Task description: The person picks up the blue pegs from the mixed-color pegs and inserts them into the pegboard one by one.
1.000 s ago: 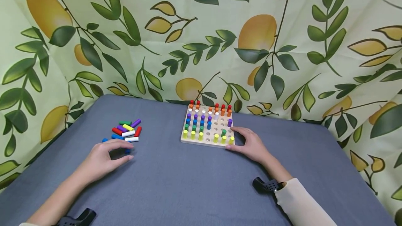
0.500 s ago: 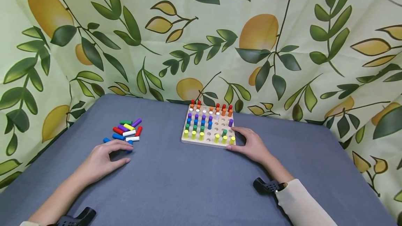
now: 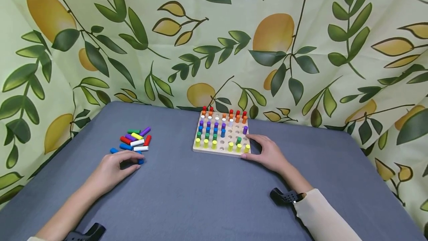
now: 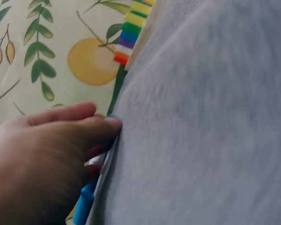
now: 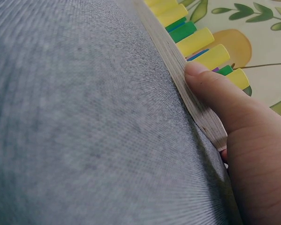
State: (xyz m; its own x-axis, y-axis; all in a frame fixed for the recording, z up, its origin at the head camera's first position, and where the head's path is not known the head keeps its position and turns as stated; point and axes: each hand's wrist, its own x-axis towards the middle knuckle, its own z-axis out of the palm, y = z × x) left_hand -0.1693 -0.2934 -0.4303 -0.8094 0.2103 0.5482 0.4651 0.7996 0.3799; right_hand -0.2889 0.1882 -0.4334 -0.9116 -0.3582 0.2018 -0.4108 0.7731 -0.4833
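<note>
My left hand [image 3: 113,168] is at the near edge of a loose pile of coloured pegs. Its thumb and fingertips pinch a blue peg [image 3: 140,161], mostly covered by the fingers in the left wrist view. Another blue peg [image 4: 84,206] lies below that hand there. On the right, my right hand [image 3: 267,153] grips the near right corner of a wooden pegboard [image 3: 210,152]. Its thumb [image 5: 210,86] presses the board's front edge by the yellow pegs. Rows of red, orange, white, purple, blue, green and yellow pegs stand in the board, with several bare holes toward the right.
Beyond the left hand lie loose pegs, among them a white peg [image 3: 137,142], a red peg [image 3: 147,140], a yellow peg [image 3: 136,135] and a green peg [image 3: 133,131]. A grey cloth [image 3: 200,196] covers the table. A leaf-patterned curtain [image 3: 214,62] hangs behind.
The left thumb and fingers have drawn together on the blue peg, and the hand has shifted slightly right. The right hand and board stay put.
</note>
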